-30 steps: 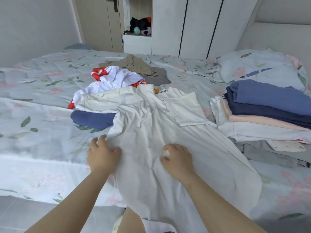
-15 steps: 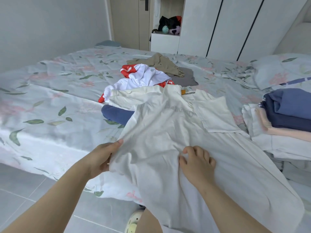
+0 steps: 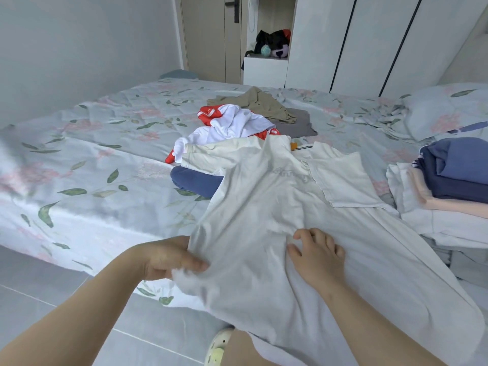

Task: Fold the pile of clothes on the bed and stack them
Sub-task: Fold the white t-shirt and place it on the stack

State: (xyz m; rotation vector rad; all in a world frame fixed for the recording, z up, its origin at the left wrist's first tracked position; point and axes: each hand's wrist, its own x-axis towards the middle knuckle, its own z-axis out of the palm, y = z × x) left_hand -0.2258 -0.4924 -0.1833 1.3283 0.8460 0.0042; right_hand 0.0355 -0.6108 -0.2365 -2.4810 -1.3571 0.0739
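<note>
At the near edge of the bed (image 3: 105, 167), the left hand (image 3: 169, 257) grips the left side seam of a cream shirt (image 3: 264, 202). Its thumb (image 3: 196, 264) lies on top of the cloth and its other fingers are curled beneath, with the fabric bunched between them and lifted off the sheet. The right hand (image 3: 317, 257) rests palm down on the middle of the shirt, fingers (image 3: 326, 240) spread apart and slightly bent, pressing the cloth rather than pinching it.

Most of the left hand's fingers are hidden under the fabric, and the bunched cloth there is blurred. The shirt's hem hangs off the mattress and runs out of view at the bottom. Faint lettering on the chest cannot be read.

The shirt lies spread front up, collar away from the person and sleeves out to each side, reaching from the hands up to the unfolded pile. Its left sleeve overlaps a blue garment (image 3: 195, 180) and a red and white garment (image 3: 232, 125). A stack of folded clothes (image 3: 454, 180) sits just beside its right sleeve, cut off by the frame's right edge.
</note>
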